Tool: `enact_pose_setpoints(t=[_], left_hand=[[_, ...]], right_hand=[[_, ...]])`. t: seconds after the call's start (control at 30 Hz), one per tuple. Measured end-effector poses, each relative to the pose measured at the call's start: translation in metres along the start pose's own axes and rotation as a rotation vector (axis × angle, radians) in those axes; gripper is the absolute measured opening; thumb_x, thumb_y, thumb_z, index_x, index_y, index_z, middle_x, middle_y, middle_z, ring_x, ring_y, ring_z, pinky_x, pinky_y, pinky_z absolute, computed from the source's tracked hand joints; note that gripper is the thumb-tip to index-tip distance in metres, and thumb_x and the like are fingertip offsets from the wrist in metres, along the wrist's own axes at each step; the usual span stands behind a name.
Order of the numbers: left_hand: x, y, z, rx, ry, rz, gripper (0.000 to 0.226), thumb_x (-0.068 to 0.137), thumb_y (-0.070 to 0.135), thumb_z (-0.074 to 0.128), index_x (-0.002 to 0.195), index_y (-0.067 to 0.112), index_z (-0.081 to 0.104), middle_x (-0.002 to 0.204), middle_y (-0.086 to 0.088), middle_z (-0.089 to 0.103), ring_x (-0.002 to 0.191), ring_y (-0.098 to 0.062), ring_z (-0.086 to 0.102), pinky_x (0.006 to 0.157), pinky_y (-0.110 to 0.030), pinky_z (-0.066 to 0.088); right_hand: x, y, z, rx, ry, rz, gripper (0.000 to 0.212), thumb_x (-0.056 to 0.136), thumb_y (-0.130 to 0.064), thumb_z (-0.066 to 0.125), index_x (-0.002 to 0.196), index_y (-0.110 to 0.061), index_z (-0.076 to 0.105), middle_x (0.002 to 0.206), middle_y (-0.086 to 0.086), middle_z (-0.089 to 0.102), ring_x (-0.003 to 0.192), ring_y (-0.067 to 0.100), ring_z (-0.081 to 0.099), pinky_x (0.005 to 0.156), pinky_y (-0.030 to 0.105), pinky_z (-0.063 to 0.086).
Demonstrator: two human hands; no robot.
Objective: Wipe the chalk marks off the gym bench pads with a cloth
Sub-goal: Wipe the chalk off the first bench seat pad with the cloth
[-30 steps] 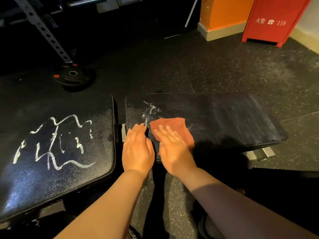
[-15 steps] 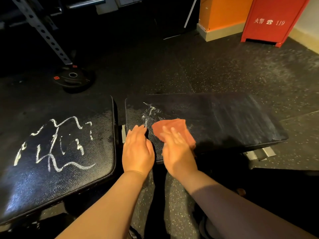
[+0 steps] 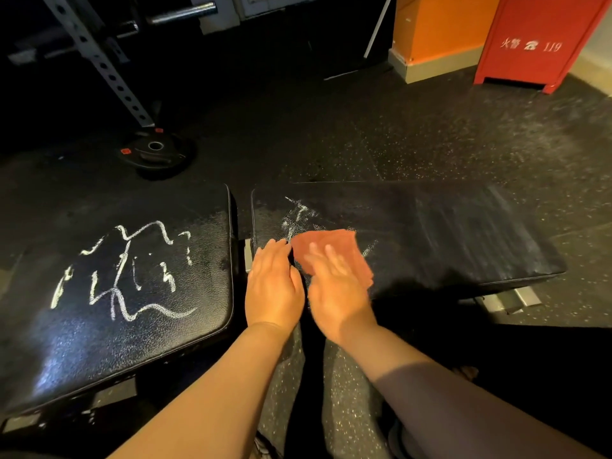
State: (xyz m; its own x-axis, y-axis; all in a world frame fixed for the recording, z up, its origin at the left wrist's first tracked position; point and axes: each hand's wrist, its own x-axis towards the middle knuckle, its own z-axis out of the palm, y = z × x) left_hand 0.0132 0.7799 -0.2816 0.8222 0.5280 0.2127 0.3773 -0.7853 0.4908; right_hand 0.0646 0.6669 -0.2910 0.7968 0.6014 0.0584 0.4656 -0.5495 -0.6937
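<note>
Two black bench pads lie side by side. The left pad (image 3: pixel 99 326) bears bold white chalk scribbles (image 3: pixel 126 270). On the right pad (image 3: pixel 447 233) only a faint smeared chalk patch (image 3: pixel 298 215) shows near its left end, with pale wipe streaks further right. A reddish cloth (image 3: pixel 334 243) lies flat on that pad just below the patch. My right hand (image 3: pixel 337 293) presses on the cloth with straight fingers and looks blurred. Flat beside it, my left hand (image 3: pixel 273 286) rests on the right pad's near left corner.
A black weight plate (image 3: pixel 155 154) lies on the speckled rubber floor behind the left pad, beside a perforated rack upright (image 3: pixel 106 67). A red fire cabinet (image 3: pixel 536 41) and an orange box (image 3: pixel 437 24) stand at the back right. Metal bench frame parts (image 3: pixel 516 301) stick out under the right pad.
My right hand has slid the cloth a little up and left toward the chalk patch. The left hand has stayed in place.
</note>
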Motion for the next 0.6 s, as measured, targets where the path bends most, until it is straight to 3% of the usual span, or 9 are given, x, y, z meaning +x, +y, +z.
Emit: enact_pose_setpoints(t=[0.07, 0.13, 0.2, 0.27, 0.37, 0.43, 0.53, 0.6], left_hand=[[0.001, 0.0, -0.003, -0.034, -0.016, -0.01, 0.045, 0.098, 0.006, 0.043, 0.142, 0.009, 0.052, 0.149, -0.007, 0.05, 0.145, -0.02, 0.034, 0.124, -0.037, 0.019], [0.001, 0.0, -0.004, -0.035, -0.034, -0.003, 0.045, 0.099, 0.005, 0.043, 0.143, 0.007, 0.051, 0.15, -0.008, 0.048, 0.146, -0.021, 0.033, 0.124, -0.035, 0.017], [0.001, 0.0, -0.005, -0.046, -0.054, -0.015, 0.044, 0.101, 0.006, 0.042, 0.144, 0.006, 0.05, 0.152, -0.007, 0.045, 0.147, -0.02, 0.031, 0.125, -0.033, 0.014], [-0.001, 0.0, -0.008, -0.089, -0.086, -0.048, 0.044, 0.103, 0.007, 0.041, 0.146, 0.008, 0.047, 0.155, -0.004, 0.042, 0.148, -0.017, 0.027, 0.125, -0.034, 0.014], [-0.007, -0.002, -0.012, -0.185, -0.108, -0.102, 0.044, 0.104, 0.007, 0.038, 0.146, 0.01, 0.046, 0.155, -0.003, 0.041, 0.148, -0.014, 0.027, 0.124, -0.033, 0.018], [-0.01, -0.002, -0.015, -0.266, -0.075, -0.152, 0.042, 0.104, 0.006, 0.037, 0.144, 0.01, 0.049, 0.153, -0.003, 0.044, 0.145, -0.013, 0.033, 0.121, -0.029, 0.022], [-0.013, 0.003, -0.021, -0.366, -0.032, -0.174, 0.042, 0.102, 0.003, 0.036, 0.138, 0.014, 0.056, 0.141, 0.002, 0.054, 0.133, -0.009, 0.046, 0.114, -0.021, 0.032], [-0.015, 0.005, -0.024, -0.374, -0.011, -0.212, 0.041, 0.103, 0.004, 0.035, 0.137, 0.015, 0.055, 0.138, 0.006, 0.053, 0.131, -0.008, 0.046, 0.109, -0.009, 0.029]], right_hand=[[-0.001, 0.005, 0.0, -0.007, -0.101, -0.102, 0.053, 0.103, -0.029, 0.027, 0.156, -0.028, 0.029, 0.167, -0.011, 0.014, 0.155, 0.01, 0.001, 0.126, 0.035, 0.005], [0.005, 0.03, -0.004, -0.13, -0.097, -0.13, 0.065, 0.093, -0.044, 0.014, 0.157, -0.035, 0.024, 0.167, -0.015, 0.009, 0.154, 0.008, -0.001, 0.126, 0.04, 0.003], [0.013, 0.054, -0.011, -0.179, -0.065, -0.019, 0.069, 0.088, -0.041, 0.016, 0.158, -0.039, 0.018, 0.166, -0.013, 0.012, 0.154, 0.011, 0.005, 0.125, 0.046, 0.01], [0.02, 0.063, -0.02, -0.144, 0.054, 0.158, 0.067, 0.088, -0.033, 0.03, 0.154, -0.033, 0.026, 0.16, -0.005, 0.027, 0.149, 0.022, 0.023, 0.118, 0.051, 0.025], [0.017, 0.048, -0.011, -0.233, 0.181, 0.159, 0.064, 0.091, -0.014, 0.047, 0.152, -0.015, 0.029, 0.153, 0.012, 0.038, 0.141, 0.034, 0.034, 0.115, 0.05, 0.029], [0.007, 0.02, 0.0, -0.177, 0.142, 0.062, 0.063, 0.096, -0.013, 0.043, 0.157, -0.014, 0.024, 0.16, 0.012, 0.031, 0.149, 0.032, 0.024, 0.122, 0.047, 0.018], [-0.008, -0.008, 0.011, -0.084, -0.052, -0.102, 0.057, 0.107, -0.02, 0.031, 0.16, -0.017, 0.012, 0.166, -0.006, 0.004, 0.155, 0.018, -0.007, 0.124, 0.033, -0.012], [-0.006, 0.003, 0.007, -0.123, -0.063, -0.221, 0.057, 0.107, -0.021, 0.033, 0.16, -0.019, 0.014, 0.166, -0.009, 0.006, 0.155, 0.015, -0.003, 0.125, 0.034, -0.01]])
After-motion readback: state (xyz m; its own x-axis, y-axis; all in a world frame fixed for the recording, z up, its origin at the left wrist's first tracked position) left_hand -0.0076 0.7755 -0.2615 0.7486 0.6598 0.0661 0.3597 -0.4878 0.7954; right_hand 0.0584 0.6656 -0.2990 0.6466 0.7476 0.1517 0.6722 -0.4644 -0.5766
